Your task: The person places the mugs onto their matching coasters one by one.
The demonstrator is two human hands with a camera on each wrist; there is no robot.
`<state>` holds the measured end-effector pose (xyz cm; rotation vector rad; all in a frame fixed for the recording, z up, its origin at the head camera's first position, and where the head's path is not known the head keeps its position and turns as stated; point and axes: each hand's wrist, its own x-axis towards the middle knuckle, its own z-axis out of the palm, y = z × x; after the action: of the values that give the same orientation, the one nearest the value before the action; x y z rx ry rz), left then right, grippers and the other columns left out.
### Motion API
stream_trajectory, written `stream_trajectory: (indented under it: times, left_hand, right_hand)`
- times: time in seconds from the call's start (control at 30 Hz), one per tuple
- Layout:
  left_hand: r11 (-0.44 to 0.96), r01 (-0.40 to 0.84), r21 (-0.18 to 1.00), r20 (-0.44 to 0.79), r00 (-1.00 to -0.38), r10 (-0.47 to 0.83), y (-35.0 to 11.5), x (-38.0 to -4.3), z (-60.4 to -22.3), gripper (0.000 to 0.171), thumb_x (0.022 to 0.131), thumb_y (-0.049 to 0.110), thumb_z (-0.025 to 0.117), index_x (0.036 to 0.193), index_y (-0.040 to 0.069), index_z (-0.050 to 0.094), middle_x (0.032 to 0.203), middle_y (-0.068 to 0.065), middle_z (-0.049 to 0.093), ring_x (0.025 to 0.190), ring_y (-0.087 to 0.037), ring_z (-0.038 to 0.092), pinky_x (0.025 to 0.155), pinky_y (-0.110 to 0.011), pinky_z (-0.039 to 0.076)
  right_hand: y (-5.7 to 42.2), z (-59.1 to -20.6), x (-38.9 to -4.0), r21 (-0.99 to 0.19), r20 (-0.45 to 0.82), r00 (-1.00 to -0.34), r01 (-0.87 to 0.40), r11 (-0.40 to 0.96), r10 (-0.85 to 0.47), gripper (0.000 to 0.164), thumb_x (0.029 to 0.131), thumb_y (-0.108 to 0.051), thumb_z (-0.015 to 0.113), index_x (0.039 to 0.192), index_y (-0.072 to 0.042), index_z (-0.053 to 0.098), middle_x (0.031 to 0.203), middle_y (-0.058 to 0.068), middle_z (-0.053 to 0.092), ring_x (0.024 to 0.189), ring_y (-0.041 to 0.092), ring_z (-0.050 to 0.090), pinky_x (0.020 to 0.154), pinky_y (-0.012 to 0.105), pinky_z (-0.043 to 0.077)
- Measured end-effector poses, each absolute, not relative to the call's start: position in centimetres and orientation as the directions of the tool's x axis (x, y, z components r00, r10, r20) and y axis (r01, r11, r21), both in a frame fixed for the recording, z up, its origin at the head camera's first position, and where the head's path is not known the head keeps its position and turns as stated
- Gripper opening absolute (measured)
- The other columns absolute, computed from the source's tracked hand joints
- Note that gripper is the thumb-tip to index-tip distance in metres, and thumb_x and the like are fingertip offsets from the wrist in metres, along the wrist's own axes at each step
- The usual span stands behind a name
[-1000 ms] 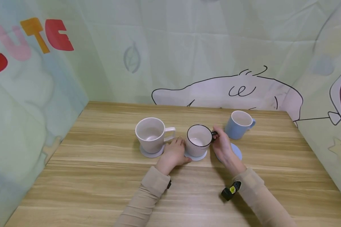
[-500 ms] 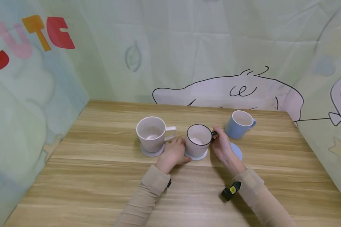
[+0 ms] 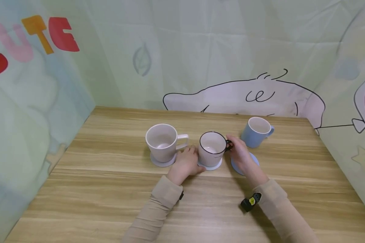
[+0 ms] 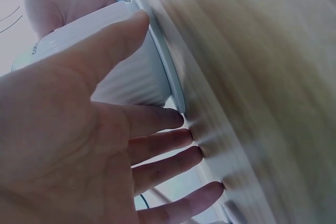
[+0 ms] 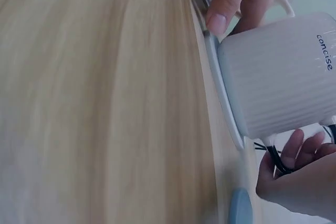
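Note:
A white ribbed mug (image 3: 212, 152) with a black rim stands upright on a pale round coaster (image 3: 214, 167). My right hand (image 3: 241, 153) holds its black handle (image 5: 278, 160) between thumb and fingers. On the mug's other side, my left hand (image 3: 186, 163) lies with fingers straight; in the left wrist view the index fingertip touches the coaster's edge and the thumb (image 4: 118, 38) reaches along the mug's base. The mug's side shows the word "concise" in the right wrist view. Left of my left hand, a larger white mug (image 3: 162, 143) stands on a pale coaster (image 3: 162, 163).
Behind my right hand stands a light blue mug (image 3: 254, 133), directly on the wooden table (image 3: 103, 189). A blue coaster (image 3: 237, 167) lies partly hidden under my right hand. A printed cloth backdrop (image 3: 182, 57) rises at the table's far edge.
My right hand and wrist have shifted slightly and turned at the handle, uncovering more of the blue coaster. The left hand and the mugs stay in place.

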<state>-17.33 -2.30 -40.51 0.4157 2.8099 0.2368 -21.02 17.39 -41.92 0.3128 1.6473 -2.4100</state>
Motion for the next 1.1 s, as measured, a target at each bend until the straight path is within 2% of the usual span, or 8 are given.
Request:
stream_trajectory:
  times: [0.13, 0.3, 0.57, 0.63, 0.73, 0.87, 0.93, 1.1]
  left_hand:
    - [0.943, 0.259, 0.21, -0.252, -0.917, 0.308, -2.3, -17.4, -40.6, 0.079, 0.084, 0.051, 0.067, 0.142, 0.003, 0.043, 0.147, -0.01, 0.042, 0.138, -0.027, 0.037, 0.109, -0.051, 0.037]
    - [0.941, 0.263, 0.212, -0.245, -0.918, 0.312, -2.4, -17.5, -40.6, 0.078, 0.083, 0.051, 0.068, 0.14, 0.002, 0.045, 0.144, -0.011, 0.045, 0.135, -0.027, 0.04, 0.108, -0.051, 0.038]
    - [0.935, 0.279, 0.22, -0.2, -0.925, 0.323, -2.5, -17.6, -40.4, 0.074, 0.084, 0.05, 0.067, 0.137, 0.002, 0.048, 0.14, -0.011, 0.049, 0.133, -0.027, 0.044, 0.107, -0.05, 0.04]
    - [0.935, 0.276, 0.224, -0.192, -0.928, 0.32, -2.5, -17.5, -40.4, 0.074, 0.084, 0.05, 0.067, 0.137, 0.002, 0.048, 0.141, -0.011, 0.049, 0.134, -0.027, 0.043, 0.107, -0.05, 0.04]
    - [0.935, 0.264, 0.236, -0.194, -0.93, 0.311, -2.5, -17.3, -40.4, 0.075, 0.085, 0.049, 0.067, 0.139, 0.001, 0.047, 0.144, -0.011, 0.047, 0.135, -0.028, 0.042, 0.107, -0.052, 0.04]
    - [0.938, 0.243, 0.248, -0.194, -0.936, 0.294, -2.6, -16.8, -40.1, 0.075, 0.085, 0.048, 0.067, 0.14, 0.002, 0.045, 0.145, -0.012, 0.047, 0.137, -0.029, 0.041, 0.107, -0.054, 0.039]
    - [0.939, 0.237, 0.251, -0.183, -0.941, 0.286, -2.6, -16.6, -40.0, 0.075, 0.085, 0.048, 0.067, 0.14, 0.002, 0.045, 0.144, -0.012, 0.048, 0.137, -0.03, 0.041, 0.107, -0.055, 0.038]
    - [0.94, 0.226, 0.255, -0.151, -0.951, 0.269, -2.7, -16.0, -39.9, 0.074, 0.085, 0.047, 0.067, 0.139, 0.0, 0.047, 0.14, -0.015, 0.052, 0.135, -0.031, 0.044, 0.108, -0.054, 0.037]
  right_hand:
    - [17.7, -42.1, -21.0, -0.943, -0.271, -0.962, 0.268, -0.199, -0.01, 0.04, 0.1, -0.02, 0.047, 0.061, -0.021, 0.055, 0.063, -0.012, 0.052, 0.067, 0.004, 0.049, 0.072, 0.02, 0.037]
    - [18.1, -42.2, -21.0, -0.971, -0.235, -0.972, 0.236, 0.044, 0.02, 0.028, 0.099, -0.033, 0.049, 0.076, -0.02, 0.058, 0.078, -0.013, 0.055, 0.085, 0.006, 0.049, 0.086, 0.023, 0.038]
    - [18.2, -41.7, -21.1, -0.972, -0.117, -0.991, 0.129, 0.198, 0.07, 0.031, 0.101, -0.03, 0.045, 0.109, -0.002, 0.054, 0.084, -0.015, 0.056, 0.083, 0.003, 0.049, 0.083, 0.026, 0.038]
    - [18.4, -41.6, -21.0, -0.972, -0.101, -0.992, 0.116, 0.204, 0.08, 0.034, 0.102, -0.028, 0.044, 0.118, 0.001, 0.05, 0.092, -0.01, 0.061, 0.083, 0.0, 0.05, 0.085, 0.026, 0.039]
    - [18.6, -41.4, -20.8, -0.969, -0.087, -0.993, 0.103, 0.225, 0.081, 0.036, 0.103, -0.025, 0.042, 0.124, 0.003, 0.046, 0.113, 0.008, 0.063, 0.086, -0.005, 0.05, 0.092, 0.03, 0.041]
    - [19.1, -41.3, -20.4, -0.962, -0.075, -0.996, 0.086, 0.258, 0.052, 0.041, 0.103, -0.024, 0.04, 0.13, 0.007, 0.042, 0.133, 0.025, 0.05, 0.094, -0.003, 0.048, 0.103, 0.038, 0.04]
    - [19.3, -41.3, -20.2, -0.961, -0.077, -0.996, 0.086, 0.262, 0.046, 0.041, 0.103, -0.023, 0.04, 0.13, 0.007, 0.041, 0.129, 0.023, 0.051, 0.094, -0.002, 0.048, 0.103, 0.037, 0.041]
    - [20.0, -41.2, -19.7, -0.964, -0.091, -0.995, 0.1, 0.245, 0.051, 0.033, 0.102, -0.022, 0.042, 0.122, 0.005, 0.044, 0.098, -0.005, 0.058, 0.085, -0.003, 0.055, 0.092, 0.028, 0.045]
